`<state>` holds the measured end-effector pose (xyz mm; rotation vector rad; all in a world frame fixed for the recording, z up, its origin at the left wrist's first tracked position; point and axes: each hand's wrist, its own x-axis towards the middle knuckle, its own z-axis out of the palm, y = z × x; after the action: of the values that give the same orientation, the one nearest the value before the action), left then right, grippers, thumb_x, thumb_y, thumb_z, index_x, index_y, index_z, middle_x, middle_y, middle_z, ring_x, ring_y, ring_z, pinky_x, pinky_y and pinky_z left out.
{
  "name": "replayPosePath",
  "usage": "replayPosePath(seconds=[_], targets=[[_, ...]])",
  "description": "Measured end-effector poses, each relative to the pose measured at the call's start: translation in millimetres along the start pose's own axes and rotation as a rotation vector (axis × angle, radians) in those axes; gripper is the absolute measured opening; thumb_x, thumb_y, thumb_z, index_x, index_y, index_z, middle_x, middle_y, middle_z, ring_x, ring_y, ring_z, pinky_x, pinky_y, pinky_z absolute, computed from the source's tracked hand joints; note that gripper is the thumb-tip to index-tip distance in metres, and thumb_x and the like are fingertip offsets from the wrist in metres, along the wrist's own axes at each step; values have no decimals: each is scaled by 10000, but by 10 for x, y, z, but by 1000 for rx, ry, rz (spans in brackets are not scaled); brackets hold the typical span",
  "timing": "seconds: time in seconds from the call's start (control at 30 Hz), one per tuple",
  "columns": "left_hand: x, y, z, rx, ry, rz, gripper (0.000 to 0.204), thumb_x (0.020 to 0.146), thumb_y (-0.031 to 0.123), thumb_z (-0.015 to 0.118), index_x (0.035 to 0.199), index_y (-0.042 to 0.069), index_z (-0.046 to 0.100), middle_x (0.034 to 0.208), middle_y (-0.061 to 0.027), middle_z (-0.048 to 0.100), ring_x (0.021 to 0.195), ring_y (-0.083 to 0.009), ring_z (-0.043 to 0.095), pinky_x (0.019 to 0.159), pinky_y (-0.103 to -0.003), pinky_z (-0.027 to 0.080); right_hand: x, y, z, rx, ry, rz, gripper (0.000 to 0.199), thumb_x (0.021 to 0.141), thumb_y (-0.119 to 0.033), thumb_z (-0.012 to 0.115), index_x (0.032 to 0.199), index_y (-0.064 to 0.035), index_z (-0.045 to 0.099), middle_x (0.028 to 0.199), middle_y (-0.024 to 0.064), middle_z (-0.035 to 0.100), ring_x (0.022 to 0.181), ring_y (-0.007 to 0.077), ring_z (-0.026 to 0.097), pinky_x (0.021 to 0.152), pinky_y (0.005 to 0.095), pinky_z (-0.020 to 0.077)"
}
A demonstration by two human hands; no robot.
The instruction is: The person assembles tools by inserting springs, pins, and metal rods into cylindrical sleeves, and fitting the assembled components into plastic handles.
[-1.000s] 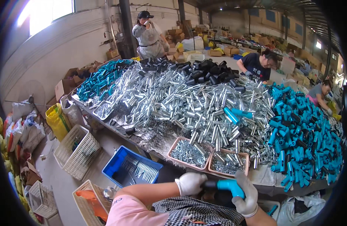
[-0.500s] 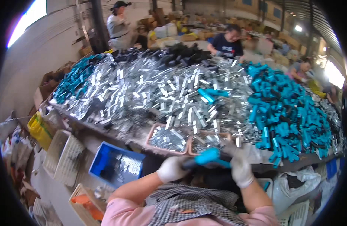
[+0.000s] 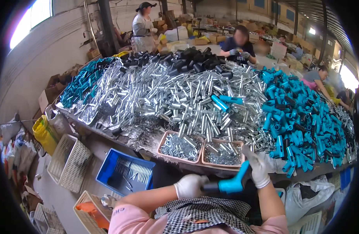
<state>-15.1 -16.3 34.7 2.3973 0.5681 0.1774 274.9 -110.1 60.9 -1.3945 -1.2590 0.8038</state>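
Observation:
My left hand [image 3: 190, 186], in a white glove, is closed around the black end of an angled teal plastic handle [image 3: 232, 184]. The handle lies across in front of my body, its far end bent upward to the right. My right hand [image 3: 259, 170], gloved with greyed fingertips, is beside that upper end, its fingers stretched up and away from me. Whether its palm touches the handle I cannot tell. Just beyond the hands, at the table's edge, are two pink trays: the left tray [image 3: 159, 150] and the right tray [image 3: 204, 160] hold small metal parts.
Shiny metal tubes [image 3: 164, 89] cover the table, with black sleeves [image 3: 191, 60] behind. Teal handles [image 3: 292, 117] are heaped at right, more teal parts [image 3: 84, 84] at left. A blue crate [image 3: 103, 171] and white basket [image 3: 70, 165] stand left below. Co-workers are beyond the table.
The teal handle's right end has tilted upward, and my right hand is slightly higher beside it. My left hand has shifted a little right, still gripping the black end. The whole view has shifted.

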Motion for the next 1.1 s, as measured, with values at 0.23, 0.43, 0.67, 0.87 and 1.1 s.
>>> replayPosePath(seconds=[0.23,0.43,0.67,0.87,1.1], targets=[[-142,29,75,34,-111,12,237,763,229,739,949,105,659,717,-178,663,698,-381,668,666,-473,532,77,-443,334,76,-91,-212,456,963,-144,485,1345,105,505,1330,182,599,1235,244,578,1064,374,445],[16,-147,86,12,-123,-124,275,754,240,691,957,54,678,835,-216,687,826,-386,682,791,-466,539,-242,-642,463,-544,-262,-943,534,859,-298,593,1359,-112,590,1479,94,510,1486,360,282,1194,587,125],[103,-279,-92,-608,-764,-229,310,729,233,794,904,16,660,675,-36,624,553,-105,587,480,-286,460,-178,-292,321,-939,-367,-1236,334,893,-448,577,1025,-160,684,1018,20,677,1008,186,660,1085,633,302],[95,-244,-95,19,-463,-80,272,725,220,699,961,85,718,881,-199,709,855,-375,682,774,-437,547,-202,-83,561,-887,-559,-715,575,644,-277,747,1179,-96,641,701,45,620,670,271,605,717,420,517],[184,-203,-455,821,508,-157,684,686,269,806,1294,89,550,1081,-136,622,968,-237,593,943,-384,432,-439,-61,804,-454,-125,-310,562,719,-145,745,1236,-4,576,846,158,686,742,344,680,667,423,545]])
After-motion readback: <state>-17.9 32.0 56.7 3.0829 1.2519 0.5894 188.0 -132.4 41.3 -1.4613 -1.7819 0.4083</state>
